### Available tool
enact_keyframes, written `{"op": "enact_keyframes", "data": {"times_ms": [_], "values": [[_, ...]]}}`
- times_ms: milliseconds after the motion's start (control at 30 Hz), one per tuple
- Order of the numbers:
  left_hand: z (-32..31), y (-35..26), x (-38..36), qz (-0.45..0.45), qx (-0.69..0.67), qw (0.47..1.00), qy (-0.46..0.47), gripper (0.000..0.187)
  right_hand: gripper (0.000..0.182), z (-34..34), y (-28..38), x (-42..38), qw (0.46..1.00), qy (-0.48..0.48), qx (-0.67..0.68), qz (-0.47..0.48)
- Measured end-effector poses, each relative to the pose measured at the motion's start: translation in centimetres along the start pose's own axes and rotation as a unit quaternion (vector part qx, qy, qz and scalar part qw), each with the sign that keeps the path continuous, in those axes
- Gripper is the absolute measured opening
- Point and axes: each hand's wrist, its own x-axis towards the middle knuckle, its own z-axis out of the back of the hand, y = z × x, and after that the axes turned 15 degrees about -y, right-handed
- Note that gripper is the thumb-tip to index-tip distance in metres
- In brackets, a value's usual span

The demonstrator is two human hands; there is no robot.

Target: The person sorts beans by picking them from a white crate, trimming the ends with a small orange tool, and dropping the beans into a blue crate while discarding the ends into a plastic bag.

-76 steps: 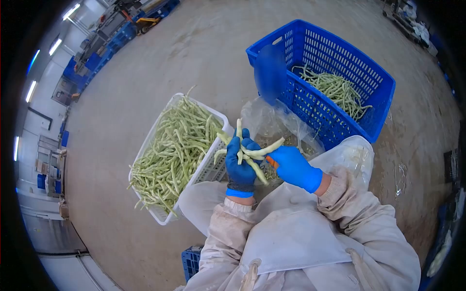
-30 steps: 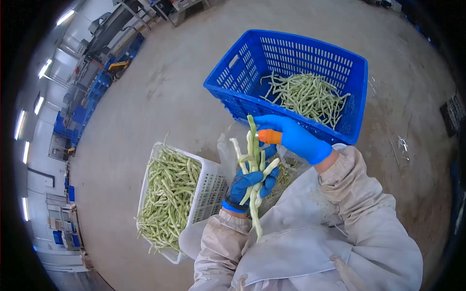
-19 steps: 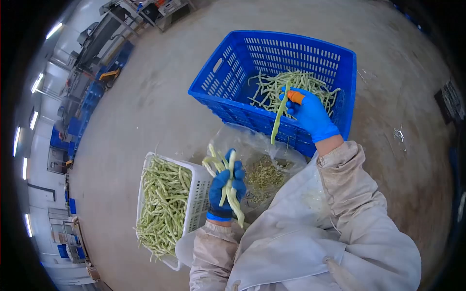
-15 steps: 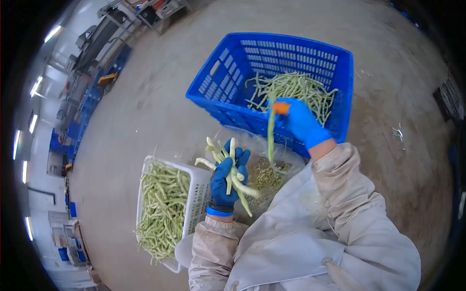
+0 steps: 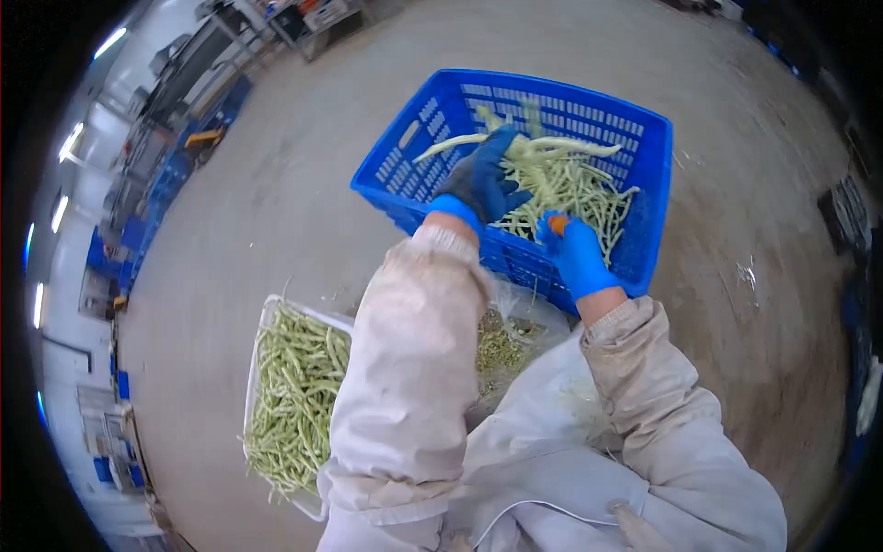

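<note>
My left hand (image 5: 487, 179), in a dark blue glove, reaches over the blue basket (image 5: 664, 212) with its fingers apart. Just beyond the fingers, several pale green beans (image 5: 575, 145) are in the air, some blurred by motion. Thin green beans (image 5: 575, 189) lie heaped inside the basket. Over the basket's near rim, my right hand (image 5: 581, 258), in a bright blue glove, is closed around a small orange-handled tool (image 5: 557, 224); its working end cannot be made out.
A white crate (image 5: 253, 382) heaped with green beans (image 5: 299, 391) stands on the floor at left, partly behind my left sleeve. Between crate and basket, a clear plastic bag (image 5: 543, 308) holds green trimmings (image 5: 501, 350). Metal work tables (image 5: 317, 28) stand far off at upper left.
My left hand has moved from beside the white crate up over the blue basket and let go of its beans. My right hand has moved slightly down, and its long bean is no longer visible there.
</note>
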Motion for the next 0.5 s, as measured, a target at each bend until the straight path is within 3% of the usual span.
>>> {"op": "enact_keyframes", "data": {"times_ms": [33,67,133,200,233,267,300,333,367,400,467,500], "values": [[0.6,-0.1,0.0,-0.087,0.129,0.987,-0.031,0.051,0.026,0.1,-1.1,0.8,0.997,0.037,-0.053,-0.049],[2.3,0.2,1.4,-0.269,0.275,0.921,0.062,0.048,0.024,-1.3,0.3,-2.9,0.994,0.03,-0.053,-0.086],[6.5,0.2,1.0,-0.5,0.5,0.699,0.109,0.042,0.023,-0.7,-0.7,-1.5,0.984,0.139,-0.08,-0.073],[11.9,1.3,-2.9,-0.519,0.524,0.675,0.017,0.036,0.028,-1.5,-0.5,-2.1,0.96,0.234,-0.154,0.018],[14.6,1.8,-4.8,-0.523,0.534,0.663,-0.028,0.033,0.03,-2.2,0.7,-3.6,0.955,0.22,-0.197,0.022],[16.1,1.4,-9.0,-0.326,0.325,0.881,-0.109,0.033,0.027,-2.6,1.0,-4.6,0.95,0.215,-0.216,0.066],[16.5,1.4,-12.8,-0.104,0.051,0.979,-0.169,0.033,0.027,-3.6,1.9,-6.7,0.925,0.187,-0.302,0.135],[18.1,1.5,-16.2,-0.097,0.086,0.968,-0.216,0.034,0.027,-2.4,0.9,-4.3,0.871,0.233,-0.334,0.274],[20.3,0.9,-19.8,-0.089,0.12,0.955,-0.258,0.035,0.03,-1.3,-0.3,-1.7,0.851,0.204,-0.367,0.315],[24.3,1.7,-22.8,-0.245,0.277,0.898,-0.238,0.036,0.035,-0.2,-1.1,0.9,0.823,0.171,-0.422,0.339],[30.4,2.1,-29.2,-0.284,0.296,0.855,-0.316,0.037,0.036,0.9,-2.1,3.3,0.794,0.166,-0.449,0.376],[32.2,1.6,-32.2,-0.17,0.151,0.881,-0.415,0.038,0.038,1.1,-2.3,4.2,0.764,0.146,-0.476,0.411]]}}
